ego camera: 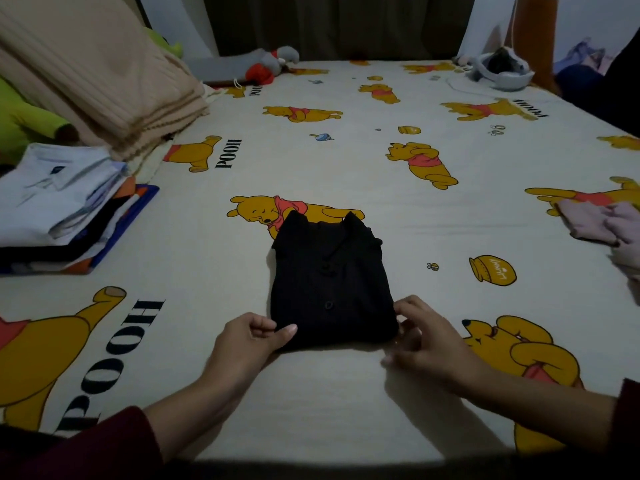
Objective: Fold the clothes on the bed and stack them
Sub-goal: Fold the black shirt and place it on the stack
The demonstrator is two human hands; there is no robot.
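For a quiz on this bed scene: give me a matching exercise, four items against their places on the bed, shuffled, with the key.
Items
1. black shirt
2. stack of folded clothes
3. pale pink garment
4. grey and red soft toy

Places
A. far end of the bed, left of centre
B. near centre, its near edge between the left hand and the right hand
C. right edge
D. left edge, white shirt on top

Pairs: 1-B, 2-D, 3-C, 4-A
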